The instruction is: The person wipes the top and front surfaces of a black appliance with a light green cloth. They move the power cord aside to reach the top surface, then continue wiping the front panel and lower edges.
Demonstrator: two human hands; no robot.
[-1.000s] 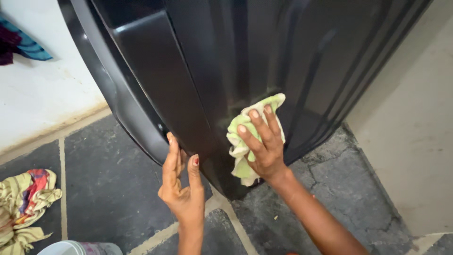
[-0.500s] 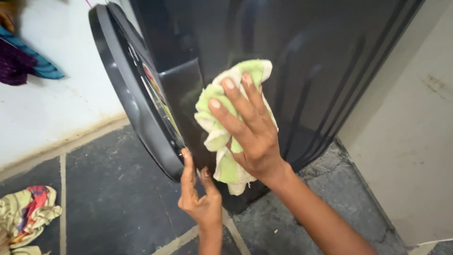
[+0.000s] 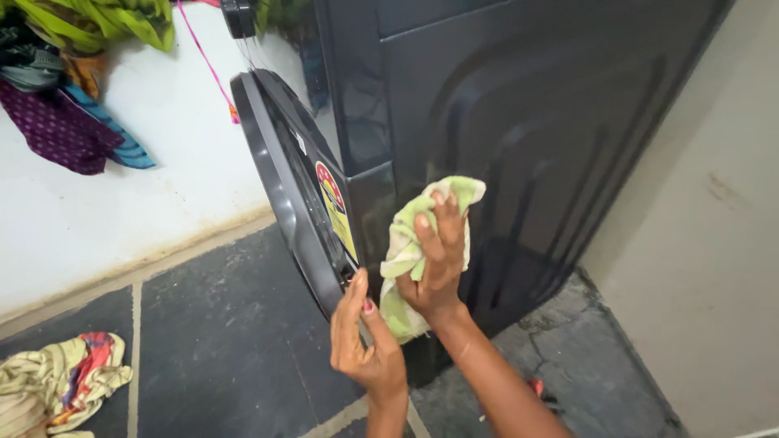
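Note:
A tall dark grey appliance stands on the floor, its side panel facing me. My right hand presses a crumpled green and white cloth flat against that panel near the lower front corner. My left hand rests with its fingers against the lower edge of the appliance's open front door, just left of the cloth. A round red and yellow sticker shows on the inside of the door.
Dark stone floor tiles lie below, cracked at the right. A striped rag lies at the bottom left. Clothes hang on the white wall at upper left. A pale wall closes the right side.
My view has tilted up and shifted, showing more of the door and wall. The right hand with the cloth has slid down the panel from its higher spot; the left hand stays by the door's lower edge.

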